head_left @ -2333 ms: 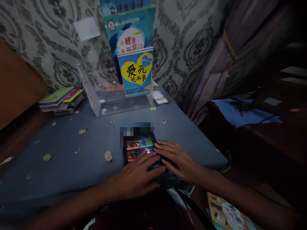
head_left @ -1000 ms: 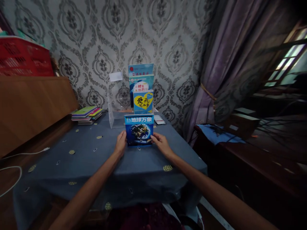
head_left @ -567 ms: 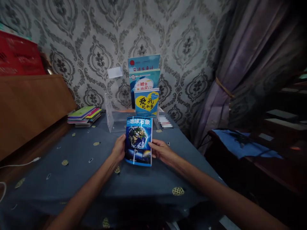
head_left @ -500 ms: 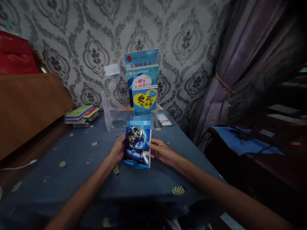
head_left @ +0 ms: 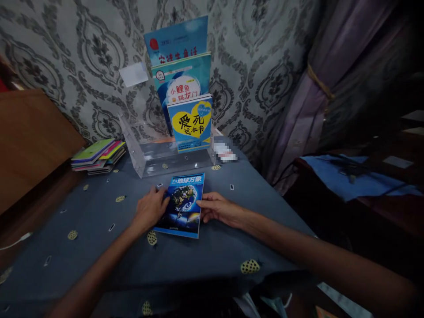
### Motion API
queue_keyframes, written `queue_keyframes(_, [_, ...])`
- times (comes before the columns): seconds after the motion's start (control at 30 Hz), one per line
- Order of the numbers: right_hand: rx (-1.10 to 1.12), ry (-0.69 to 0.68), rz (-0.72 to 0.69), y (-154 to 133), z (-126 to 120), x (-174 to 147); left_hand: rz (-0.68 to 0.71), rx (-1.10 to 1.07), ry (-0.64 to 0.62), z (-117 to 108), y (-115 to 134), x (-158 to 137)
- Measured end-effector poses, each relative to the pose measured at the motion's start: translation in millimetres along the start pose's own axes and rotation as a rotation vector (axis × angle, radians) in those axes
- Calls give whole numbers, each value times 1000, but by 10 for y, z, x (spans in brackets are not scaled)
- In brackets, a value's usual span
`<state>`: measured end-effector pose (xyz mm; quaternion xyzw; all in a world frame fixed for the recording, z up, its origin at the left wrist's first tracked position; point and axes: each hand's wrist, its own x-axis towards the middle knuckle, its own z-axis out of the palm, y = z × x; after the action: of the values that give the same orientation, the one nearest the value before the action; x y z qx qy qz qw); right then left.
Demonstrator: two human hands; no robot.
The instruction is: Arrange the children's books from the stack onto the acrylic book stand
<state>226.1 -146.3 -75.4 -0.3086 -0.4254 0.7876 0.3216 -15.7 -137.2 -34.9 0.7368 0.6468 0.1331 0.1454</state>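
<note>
A blue book (head_left: 183, 197) with a picture of the Earth on its cover lies tilted low over the cloth-covered table, its cover facing up. My left hand (head_left: 151, 207) grips its left edge, the thumb at the cover and the other fingers partly hidden. On the opposite edge, my right hand (head_left: 220, 210) pinches the book with the thumb on top and fingers beneath. Just beyond stands a clear stepped rack (head_left: 155, 165). On its right side, three blue-toned books lean in tiers: a tall one (head_left: 180, 37), a middle one (head_left: 195, 73) and a yellow-heart one (head_left: 194, 126).
A pile of thin colourful books (head_left: 97, 154) sits at the table's back left, near a wooden panel (head_left: 33, 132). A blurred-out card (head_left: 225, 152) lies right of the rack. A white cable (head_left: 16, 242) is at far left, a tied curtain (head_left: 308, 101) at right.
The blue book has been lowered and tipped flatter towards the table, with both hands still at its edges. The view has come closer and turned, so the rack appears larger and further left.
</note>
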Motion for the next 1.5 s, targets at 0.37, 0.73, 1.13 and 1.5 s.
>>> queue_keyframes(0.37, [266,-172,-47,119,11,-105,283,151,-89,90,756,-335])
queue_keyframes(0.73, [143,76,-152,-77,-205,-41,178,165,-130,-119,706,-508])
queue_keyframes(1.13, [159,-39,-92,-103,-201,-94,146,-147,-122,-113,486,-409])
queue_keyframes(1.5, [161,-117,-86,-127,-170,-118,82,-359,-317,-166,416,-298])
